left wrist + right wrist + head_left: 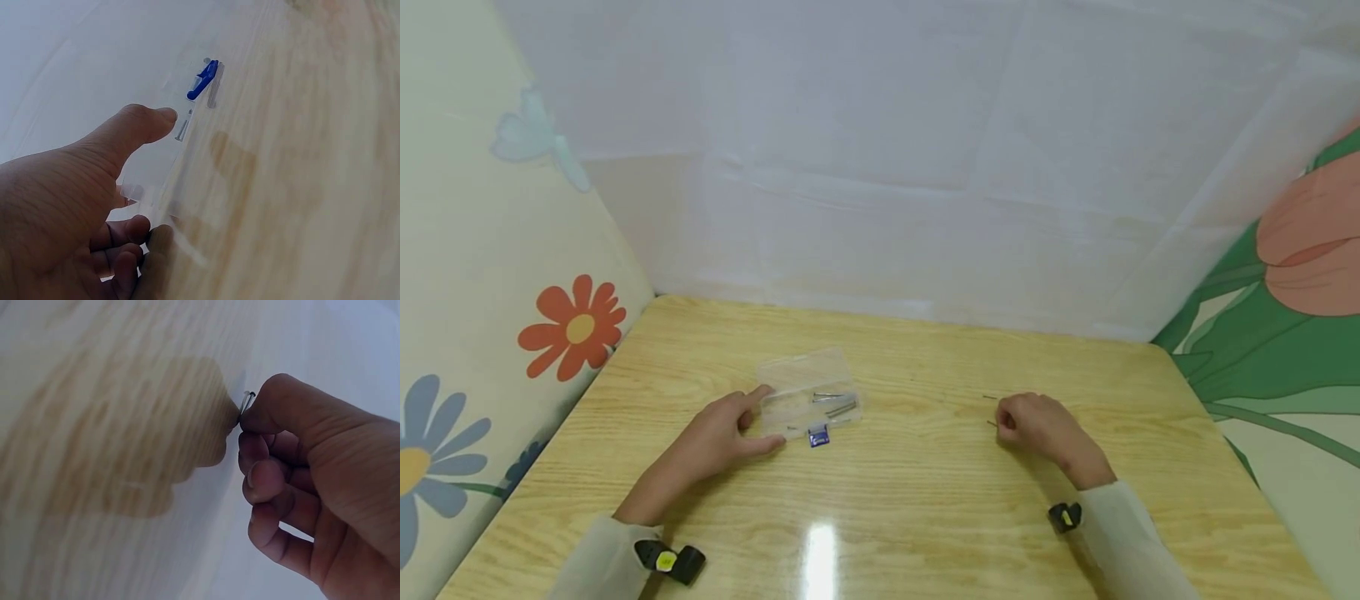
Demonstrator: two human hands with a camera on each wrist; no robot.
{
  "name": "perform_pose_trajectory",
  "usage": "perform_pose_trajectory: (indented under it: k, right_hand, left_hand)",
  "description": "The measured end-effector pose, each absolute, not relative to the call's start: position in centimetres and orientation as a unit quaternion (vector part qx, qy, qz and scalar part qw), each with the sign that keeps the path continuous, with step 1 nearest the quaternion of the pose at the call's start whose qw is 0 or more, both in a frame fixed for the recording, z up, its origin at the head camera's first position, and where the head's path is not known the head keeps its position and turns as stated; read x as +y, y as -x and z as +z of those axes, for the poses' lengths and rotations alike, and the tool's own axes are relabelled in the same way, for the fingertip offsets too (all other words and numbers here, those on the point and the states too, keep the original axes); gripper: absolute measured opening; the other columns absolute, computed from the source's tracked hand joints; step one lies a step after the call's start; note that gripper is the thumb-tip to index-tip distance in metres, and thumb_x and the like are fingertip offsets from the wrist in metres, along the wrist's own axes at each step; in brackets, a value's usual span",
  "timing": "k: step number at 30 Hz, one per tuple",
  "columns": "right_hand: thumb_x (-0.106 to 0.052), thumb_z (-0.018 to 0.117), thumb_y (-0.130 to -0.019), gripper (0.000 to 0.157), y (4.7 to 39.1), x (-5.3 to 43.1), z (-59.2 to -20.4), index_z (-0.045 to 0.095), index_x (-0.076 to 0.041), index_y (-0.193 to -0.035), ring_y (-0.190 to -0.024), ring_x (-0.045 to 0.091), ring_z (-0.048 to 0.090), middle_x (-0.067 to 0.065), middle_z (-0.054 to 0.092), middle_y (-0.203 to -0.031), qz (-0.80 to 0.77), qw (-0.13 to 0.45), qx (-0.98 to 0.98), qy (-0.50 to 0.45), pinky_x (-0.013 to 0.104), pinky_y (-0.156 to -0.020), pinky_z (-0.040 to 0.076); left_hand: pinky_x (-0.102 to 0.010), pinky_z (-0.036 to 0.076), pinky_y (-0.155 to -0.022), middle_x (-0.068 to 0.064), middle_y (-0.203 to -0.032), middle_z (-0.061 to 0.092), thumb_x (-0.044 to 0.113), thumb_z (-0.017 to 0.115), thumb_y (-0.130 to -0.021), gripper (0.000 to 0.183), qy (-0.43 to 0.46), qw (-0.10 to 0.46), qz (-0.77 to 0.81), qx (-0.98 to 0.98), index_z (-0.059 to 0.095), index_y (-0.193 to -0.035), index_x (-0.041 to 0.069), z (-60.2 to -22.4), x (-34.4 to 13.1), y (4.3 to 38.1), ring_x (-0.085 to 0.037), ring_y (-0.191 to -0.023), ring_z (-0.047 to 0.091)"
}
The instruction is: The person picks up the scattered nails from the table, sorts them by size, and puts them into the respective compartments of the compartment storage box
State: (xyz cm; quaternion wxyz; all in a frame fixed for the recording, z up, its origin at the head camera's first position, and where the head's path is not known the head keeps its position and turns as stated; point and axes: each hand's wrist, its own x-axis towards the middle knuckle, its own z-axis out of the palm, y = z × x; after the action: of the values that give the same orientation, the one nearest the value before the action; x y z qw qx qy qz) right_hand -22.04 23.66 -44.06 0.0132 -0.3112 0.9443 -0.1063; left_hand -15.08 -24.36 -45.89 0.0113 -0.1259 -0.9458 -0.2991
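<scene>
A clear plastic box (786, 407) lies with its lid (805, 371) folded back on the left part of the table. My left hand (730, 429) holds its left end, thumb at the front corner and index finger toward the back; in the left wrist view the index fingertip is hidden. Several metal nails (841, 409) rest inside, and a small one (182, 130) lies near the front wall. A blue latch (818, 435) hangs from the front edge. My right hand (1037, 429) pinches a thin nail (247, 403) between thumb and index finger, close over the table.
Another thin nail (989, 397) lies on the table just beyond my right fingertips. The wooden table (910, 492) backs onto a white cloth (880, 208). Flower-patterned walls flank it on both sides.
</scene>
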Motion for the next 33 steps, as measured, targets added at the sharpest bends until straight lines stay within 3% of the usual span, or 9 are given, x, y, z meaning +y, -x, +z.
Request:
perform_pose_trajectory:
  k: [18, 33]
  right_hand:
    - [-0.006, 0.066, -0.081, 0.016, 22.0, 23.9, -44.0, 0.062, -0.021, -0.077, -0.06, 0.005, 0.044, -0.013, 0.052, -0.07, -0.124, 0.024, 0.94, 0.317, 0.029, -0.059, 0.042]
    - [-0.001, 0.063, -0.084, 0.022, 21.9, 21.9, -43.4, 0.062, -0.022, -0.078, -0.062, 0.003, 0.044, -0.015, 0.051, -0.072, -0.164, -0.008, 0.911, 0.377, 0.026, -0.06, 0.041]
  left_hand:
    - [-0.032, 0.03, -0.058, -0.002, -0.074, 0.04, 0.046, 0.085, -0.084, 0.083, 0.12, 0.01, -0.291, -0.949, 0.055, -0.145, -0.001, -45.5, -24.3, 14.8, -0.015, -0.065, 0.034]
    - [-0.032, 0.03, -0.058, -0.001, -0.075, 0.04, 0.046, 0.085, -0.084, 0.08, 0.117, 0.007, -0.286, -0.951, 0.056, -0.144, 0.0, -44.6, -24.1, 14.3, -0.015, -0.066, 0.035]
